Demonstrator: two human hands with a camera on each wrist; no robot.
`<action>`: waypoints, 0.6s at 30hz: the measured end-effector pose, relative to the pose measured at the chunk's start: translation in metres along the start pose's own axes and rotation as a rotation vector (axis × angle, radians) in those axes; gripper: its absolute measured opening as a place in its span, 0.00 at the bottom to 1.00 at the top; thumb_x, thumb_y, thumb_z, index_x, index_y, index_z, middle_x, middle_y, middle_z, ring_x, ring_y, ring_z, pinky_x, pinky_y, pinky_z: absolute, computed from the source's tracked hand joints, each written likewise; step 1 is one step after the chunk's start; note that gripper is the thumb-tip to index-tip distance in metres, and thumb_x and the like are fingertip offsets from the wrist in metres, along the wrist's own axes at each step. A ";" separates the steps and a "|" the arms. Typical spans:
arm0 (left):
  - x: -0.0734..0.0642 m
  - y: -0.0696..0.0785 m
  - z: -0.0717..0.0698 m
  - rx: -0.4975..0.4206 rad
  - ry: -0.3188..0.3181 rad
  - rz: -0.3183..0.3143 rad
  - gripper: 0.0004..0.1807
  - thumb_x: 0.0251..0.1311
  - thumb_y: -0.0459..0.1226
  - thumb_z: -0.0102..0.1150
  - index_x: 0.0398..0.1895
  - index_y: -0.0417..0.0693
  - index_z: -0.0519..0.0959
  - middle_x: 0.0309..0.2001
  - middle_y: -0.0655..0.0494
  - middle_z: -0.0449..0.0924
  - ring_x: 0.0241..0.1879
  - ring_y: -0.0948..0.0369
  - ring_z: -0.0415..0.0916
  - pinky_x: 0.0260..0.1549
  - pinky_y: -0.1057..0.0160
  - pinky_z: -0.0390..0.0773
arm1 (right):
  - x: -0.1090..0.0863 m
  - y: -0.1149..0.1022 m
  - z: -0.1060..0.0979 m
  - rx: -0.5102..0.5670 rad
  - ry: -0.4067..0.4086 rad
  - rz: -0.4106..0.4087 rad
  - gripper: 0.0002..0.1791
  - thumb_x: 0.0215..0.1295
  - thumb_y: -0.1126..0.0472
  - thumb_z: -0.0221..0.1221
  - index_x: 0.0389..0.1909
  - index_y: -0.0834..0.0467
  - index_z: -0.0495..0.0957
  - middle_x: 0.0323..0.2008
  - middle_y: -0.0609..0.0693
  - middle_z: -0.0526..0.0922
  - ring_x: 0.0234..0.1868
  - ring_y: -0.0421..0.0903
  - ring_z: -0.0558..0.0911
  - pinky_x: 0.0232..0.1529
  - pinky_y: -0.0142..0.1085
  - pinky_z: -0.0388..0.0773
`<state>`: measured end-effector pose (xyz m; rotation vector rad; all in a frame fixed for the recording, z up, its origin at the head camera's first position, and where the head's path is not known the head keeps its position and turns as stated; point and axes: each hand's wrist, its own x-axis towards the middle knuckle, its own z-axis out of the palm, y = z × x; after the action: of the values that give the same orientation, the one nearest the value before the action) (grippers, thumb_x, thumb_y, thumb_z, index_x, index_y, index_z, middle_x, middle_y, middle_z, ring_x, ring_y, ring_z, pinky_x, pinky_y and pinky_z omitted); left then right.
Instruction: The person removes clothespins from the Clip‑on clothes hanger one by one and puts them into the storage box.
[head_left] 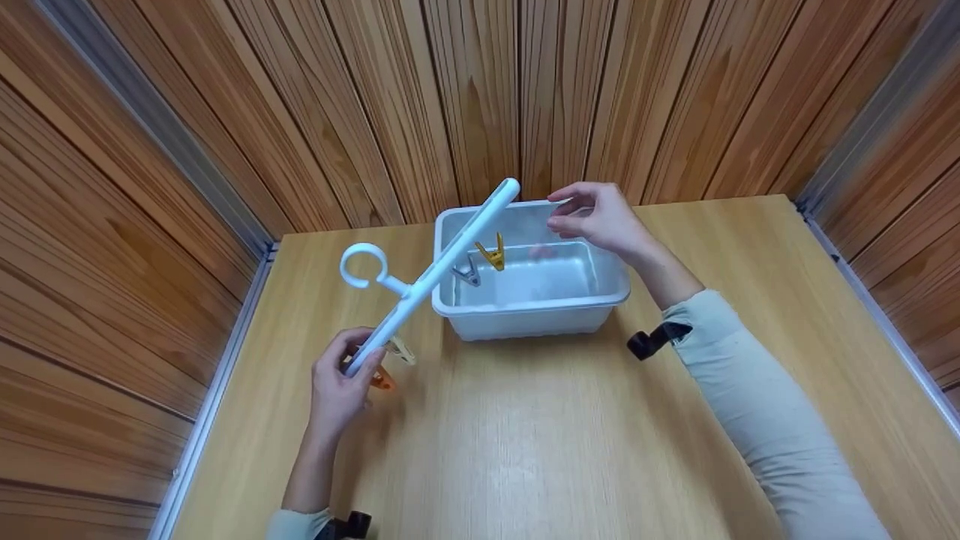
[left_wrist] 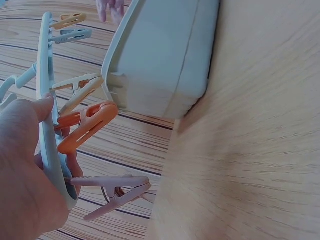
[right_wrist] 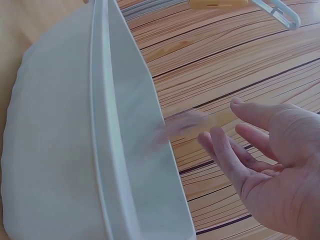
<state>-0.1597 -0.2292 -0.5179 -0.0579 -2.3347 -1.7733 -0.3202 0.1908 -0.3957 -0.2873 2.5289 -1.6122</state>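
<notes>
My left hand grips the lower end of a light blue clip hanger, which has an open ring hook and tilts up to the right. From its bar hang a yellow clothespin, a grey-blue clothespin, a cream clothespin, an orange clothespin and a mauve clothespin. Over the far right rim of a white plastic bin, my right hand has its fingers apart, holding nothing. Below those fingertips a blurred pinkish thing shows in mid-air; its kind is smeared by motion.
The bin stands toward the back of a wooden table. Wood-panelled walls rise behind and on both sides, with metal rails along the table's sides. The hanger's upper end overlaps the bin's left part in the head view.
</notes>
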 end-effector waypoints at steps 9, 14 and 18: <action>0.000 0.002 0.000 -0.006 -0.010 -0.028 0.16 0.78 0.35 0.69 0.64 0.45 0.85 0.48 0.52 0.83 0.42 0.60 0.82 0.36 0.67 0.87 | -0.002 -0.003 -0.001 -0.006 0.005 -0.018 0.23 0.80 0.61 0.69 0.71 0.63 0.82 0.55 0.57 0.89 0.51 0.48 0.92 0.49 0.29 0.92; 0.006 0.006 0.000 0.002 -0.013 -0.012 0.16 0.77 0.34 0.70 0.64 0.44 0.85 0.46 0.51 0.83 0.39 0.60 0.83 0.34 0.66 0.88 | -0.005 -0.002 -0.002 0.008 0.016 -0.033 0.22 0.80 0.62 0.69 0.69 0.64 0.83 0.55 0.57 0.89 0.51 0.47 0.93 0.49 0.30 0.92; 0.012 0.011 -0.001 0.007 -0.013 0.025 0.15 0.77 0.33 0.70 0.63 0.42 0.85 0.45 0.52 0.83 0.38 0.60 0.83 0.33 0.67 0.88 | -0.008 -0.002 -0.002 0.007 0.025 -0.045 0.22 0.79 0.61 0.70 0.68 0.62 0.84 0.55 0.58 0.90 0.49 0.43 0.93 0.51 0.31 0.92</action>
<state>-0.1697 -0.2281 -0.5053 -0.0971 -2.3384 -1.7579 -0.3126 0.1936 -0.3934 -0.3279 2.5524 -1.6509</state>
